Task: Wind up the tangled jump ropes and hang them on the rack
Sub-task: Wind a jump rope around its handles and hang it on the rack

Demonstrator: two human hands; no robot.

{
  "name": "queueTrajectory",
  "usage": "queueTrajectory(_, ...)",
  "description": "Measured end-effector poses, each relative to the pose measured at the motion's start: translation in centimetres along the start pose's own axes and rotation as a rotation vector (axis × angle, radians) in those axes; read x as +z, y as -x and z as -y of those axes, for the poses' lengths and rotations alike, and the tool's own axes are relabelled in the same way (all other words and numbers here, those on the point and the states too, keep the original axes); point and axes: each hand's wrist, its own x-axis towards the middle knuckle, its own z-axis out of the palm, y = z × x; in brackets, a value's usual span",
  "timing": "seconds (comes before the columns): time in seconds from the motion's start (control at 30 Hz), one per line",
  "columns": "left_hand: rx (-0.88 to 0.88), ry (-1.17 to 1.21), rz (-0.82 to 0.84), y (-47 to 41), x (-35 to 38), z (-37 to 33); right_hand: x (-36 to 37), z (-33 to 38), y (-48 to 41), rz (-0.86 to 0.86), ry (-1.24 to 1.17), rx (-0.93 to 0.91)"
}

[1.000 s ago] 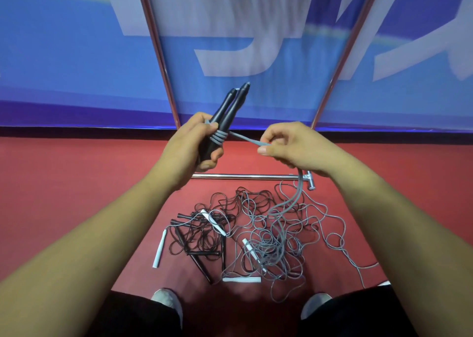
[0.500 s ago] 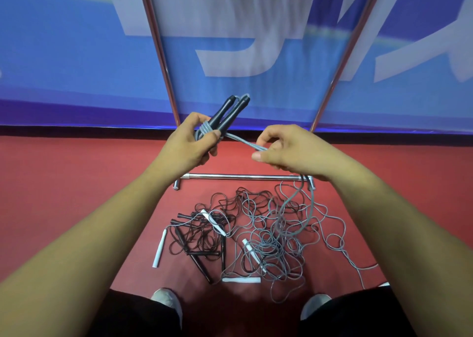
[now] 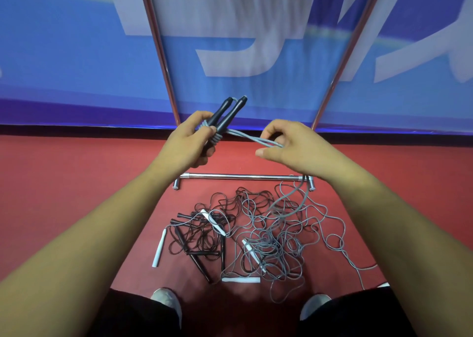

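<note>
My left hand [image 3: 188,142] grips two black jump-rope handles [image 3: 229,113] held together, tips pointing up and right, with several turns of grey cord [image 3: 217,138] wound round them. My right hand [image 3: 289,146] holds the doubled grey cord [image 3: 252,138] stretched taut from the handles; the cord then drops from that hand toward the floor. Below lies a tangled pile of grey ropes [image 3: 276,242] and black ropes [image 3: 202,234] with white handles [image 3: 158,248] and black handles. The chrome rack shows its base bar [image 3: 240,176] and two slanted uprights [image 3: 160,50].
The floor is red mat [image 3: 64,178]; a blue banner wall [image 3: 256,42] stands right behind the rack. My two shoes [image 3: 166,298] are at the pile's near edge. A loose grey loop [image 3: 358,267] trails out to the right.
My right hand moved right and slightly lower, pulling the cord taut after another turn. My left hand tilted the handles more to the right. The hanging cord swung to the right.
</note>
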Motion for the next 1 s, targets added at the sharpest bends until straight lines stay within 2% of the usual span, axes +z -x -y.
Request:
queueTrajectory(0.13,-0.016,-0.004,0.001,-0.3,-0.3,0.0,0.0,-0.1,0.0,-0.046,0.054,-0.024)
queueTrajectory(0.27,-0.017,-0.048,0.0,-0.5,-0.5,0.5,0.3,0.1,0.0,0.029,0.068,0.025)
queueTrajectory(0.33,0.044,-0.167,0.045,-0.6,-0.5,1.2,0.6,0.3,0.2,0.099,0.007,0.079)
queueTrajectory(0.43,0.169,-0.451,0.097,-0.8,-0.7,2.2,1.0,0.8,0.3,0.23,-0.319,0.171)
queueTrajectory(0.5,0.223,-0.658,0.1,-0.8,-0.5,2.5,1.2,1.3,0.3,0.255,-0.384,0.169)
queueTrajectory(0.63,0.259,-0.941,0.106,-0.2,0.3,2.6,0.9,2.2,0.5,0.213,-0.176,0.083)
queueTrajectory(0.7,0.277,-1.026,0.161,0.1,0.8,2.7,0.8,2.5,0.5,0.172,-0.066,0.032)
queueTrajectory(0.8,0.292,-1.115,0.239,0.3,1.3,2.5,0.7,2.6,0.5,0.09,0.075,-0.048)
queueTrajectory(1.0,0.382,-1.161,0.24,0.5,1.7,2.1,-0.1,1.9,0.1,-0.075,0.185,-0.11)
